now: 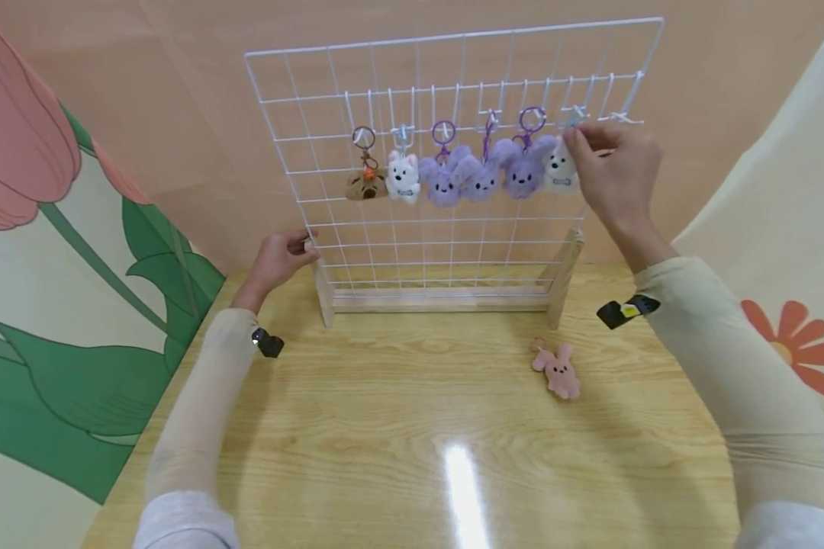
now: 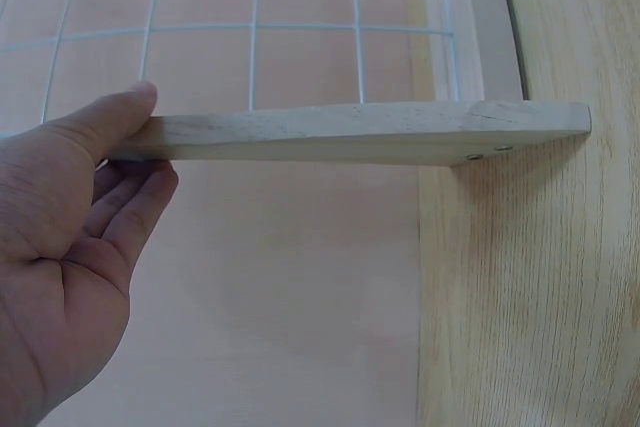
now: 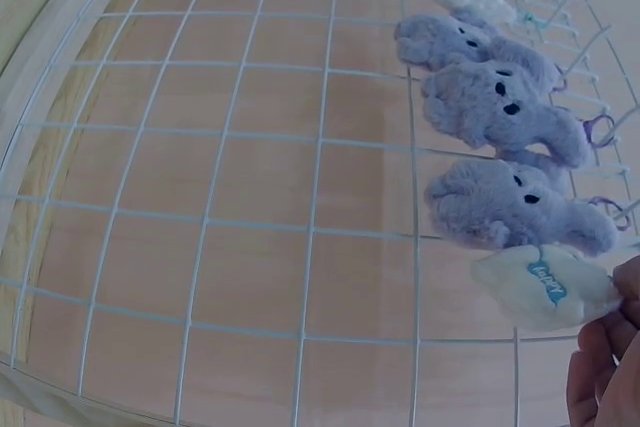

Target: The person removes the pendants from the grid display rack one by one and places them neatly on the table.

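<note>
A white wire grid rack (image 1: 446,223) stands upright on wooden side posts. My left hand (image 1: 279,261) grips the top of the left wooden post (image 2: 370,127), thumb on one face and fingers on the other. At the rack's right end, my right hand (image 1: 621,171) pinches a white plush keychain (image 1: 561,169) by its upper side, close to its light blue ring (image 1: 577,114) at a hook. In the right wrist view the white plush (image 3: 545,287) lies right at the fingertips. Three purple plush keychains (image 1: 522,171) hang beside it, then another white one (image 1: 403,177) and a brown one (image 1: 366,185).
A pink plush keychain (image 1: 561,374) lies on the wooden table (image 1: 357,427), in front of the rack's right foot (image 1: 561,286). An unfilled hook (image 1: 625,118) juts out at the far right of the hook row. Behind stands a peach backdrop (image 1: 178,99).
</note>
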Motion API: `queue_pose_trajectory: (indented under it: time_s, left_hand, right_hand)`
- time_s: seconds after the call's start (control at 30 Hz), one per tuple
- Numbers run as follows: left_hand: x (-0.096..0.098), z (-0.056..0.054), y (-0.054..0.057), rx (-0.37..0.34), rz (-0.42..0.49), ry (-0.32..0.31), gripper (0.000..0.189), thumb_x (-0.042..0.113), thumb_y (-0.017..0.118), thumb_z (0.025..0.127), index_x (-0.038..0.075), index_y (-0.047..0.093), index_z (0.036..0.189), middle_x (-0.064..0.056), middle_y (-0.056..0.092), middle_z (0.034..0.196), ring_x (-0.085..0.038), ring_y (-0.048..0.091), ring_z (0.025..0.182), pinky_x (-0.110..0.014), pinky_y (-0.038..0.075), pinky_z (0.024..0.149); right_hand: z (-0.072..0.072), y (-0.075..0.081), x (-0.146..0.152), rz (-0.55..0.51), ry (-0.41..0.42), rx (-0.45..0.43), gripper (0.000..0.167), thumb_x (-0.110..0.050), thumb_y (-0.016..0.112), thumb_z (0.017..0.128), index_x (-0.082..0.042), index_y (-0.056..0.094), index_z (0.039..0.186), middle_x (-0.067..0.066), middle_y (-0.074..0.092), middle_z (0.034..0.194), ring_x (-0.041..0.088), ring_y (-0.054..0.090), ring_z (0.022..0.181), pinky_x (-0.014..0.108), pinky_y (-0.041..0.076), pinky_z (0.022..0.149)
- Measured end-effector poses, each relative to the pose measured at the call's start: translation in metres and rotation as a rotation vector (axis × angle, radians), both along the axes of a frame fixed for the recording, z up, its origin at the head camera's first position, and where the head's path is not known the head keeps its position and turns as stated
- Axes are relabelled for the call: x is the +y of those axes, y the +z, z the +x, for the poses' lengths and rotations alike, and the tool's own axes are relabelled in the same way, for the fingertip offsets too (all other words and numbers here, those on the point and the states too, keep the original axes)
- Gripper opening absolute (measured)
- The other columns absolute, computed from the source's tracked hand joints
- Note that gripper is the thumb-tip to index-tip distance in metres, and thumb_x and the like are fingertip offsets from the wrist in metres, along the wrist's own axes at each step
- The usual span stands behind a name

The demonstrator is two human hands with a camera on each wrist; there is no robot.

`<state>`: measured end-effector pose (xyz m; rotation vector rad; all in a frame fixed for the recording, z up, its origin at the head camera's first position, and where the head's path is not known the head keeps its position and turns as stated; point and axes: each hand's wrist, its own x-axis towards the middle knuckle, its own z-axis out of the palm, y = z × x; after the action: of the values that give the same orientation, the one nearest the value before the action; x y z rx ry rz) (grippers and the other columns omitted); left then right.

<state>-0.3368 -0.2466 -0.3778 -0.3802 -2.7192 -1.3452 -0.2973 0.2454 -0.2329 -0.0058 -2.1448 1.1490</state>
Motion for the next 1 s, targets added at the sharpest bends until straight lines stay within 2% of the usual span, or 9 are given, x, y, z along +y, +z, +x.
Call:
queue_pose_trajectory:
  time_s: [0.17, 0.4, 0.7, 0.93, 1.0]
  left_hand:
    - [0.000, 0.000, 0.000, -0.003, 0.000, -0.002, 0.044, 0.010, 0.074, 0.095, -0.001, 0.062, 0.136, -0.023, 0.061, 0.138, -0.036, 0.066, 0.118, -0.042, 0.058, 0.098]
    - [0.000, -0.001, -0.001, -0.001, 0.004, -0.005, 0.045, 0.011, 0.074, 0.095, 0.000, 0.062, 0.137, -0.023, 0.061, 0.139, -0.036, 0.066, 0.118, -0.041, 0.058, 0.098]
    - [0.000, 0.000, 0.001, 0.008, -0.007, -0.015, 0.044, 0.012, 0.074, 0.096, -0.001, 0.062, 0.136, -0.024, 0.061, 0.139, -0.036, 0.066, 0.118, -0.044, 0.057, 0.099]
    - [0.001, 0.001, 0.001, 0.002, -0.015, -0.016, 0.044, 0.012, 0.072, 0.097, -0.002, 0.062, 0.137, -0.025, 0.060, 0.139, -0.035, 0.065, 0.119, -0.045, 0.056, 0.099]
    - [0.001, 0.000, 0.001, 0.001, -0.008, -0.015, 0.044, 0.011, 0.072, 0.097, -0.002, 0.061, 0.137, -0.025, 0.060, 0.140, -0.036, 0.065, 0.120, -0.044, 0.056, 0.100]
  right_hand:
    - [-0.001, -0.002, -0.001, -0.011, -0.006, 0.018, 0.023, -0.030, 0.075, 0.094, -0.010, 0.081, 0.104, -0.011, 0.076, 0.089, -0.005, 0.061, 0.071, 0.007, 0.050, 0.064]
    - [0.005, -0.005, -0.003, -0.053, 0.014, 0.119, 0.022, -0.025, 0.074, 0.094, -0.007, 0.081, 0.102, -0.019, 0.069, 0.079, -0.001, 0.063, 0.069, 0.007, 0.051, 0.062]
    - [0.021, -0.002, -0.002, -0.027, 0.019, 0.147, 0.024, -0.029, 0.073, 0.094, -0.007, 0.082, 0.101, -0.020, 0.068, 0.081, 0.002, 0.063, 0.072, 0.008, 0.051, 0.063]
    - [0.035, -0.001, -0.005, 0.019, 0.029, 0.189, 0.024, -0.030, 0.072, 0.095, -0.009, 0.082, 0.101, -0.009, 0.075, 0.091, 0.002, 0.063, 0.074, 0.009, 0.051, 0.064]
    - [0.040, -0.001, -0.005, 0.035, 0.030, 0.208, 0.024, -0.030, 0.072, 0.095, -0.009, 0.082, 0.101, -0.011, 0.075, 0.090, 0.002, 0.063, 0.074, 0.009, 0.050, 0.064]
